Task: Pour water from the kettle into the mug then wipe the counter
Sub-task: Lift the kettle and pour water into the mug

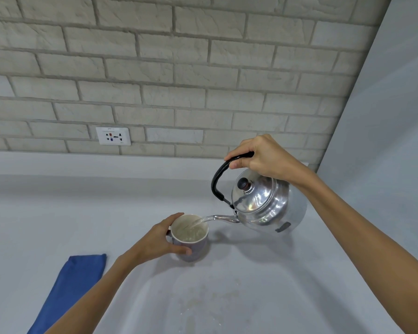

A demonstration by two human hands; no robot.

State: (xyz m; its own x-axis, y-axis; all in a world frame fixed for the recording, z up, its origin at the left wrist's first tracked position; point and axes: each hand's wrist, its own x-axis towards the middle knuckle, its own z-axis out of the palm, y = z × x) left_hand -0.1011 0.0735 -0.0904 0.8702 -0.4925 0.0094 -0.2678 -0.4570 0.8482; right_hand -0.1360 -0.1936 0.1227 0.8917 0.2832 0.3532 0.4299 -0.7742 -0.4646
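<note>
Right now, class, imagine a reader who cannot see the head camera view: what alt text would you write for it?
A right hand tilts a steel kettle by its black handle, pouring water into a mug steadied by the left hand on a grey counter. A folded blue cloth lies to the left, below a brick wall with a socket.

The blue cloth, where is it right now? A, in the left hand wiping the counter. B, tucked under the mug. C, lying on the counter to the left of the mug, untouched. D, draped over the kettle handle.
C: the blue cloth lies flat on the counter, left of the mug, while the left hand holds the mug and the right hand tilts the kettle.
</note>
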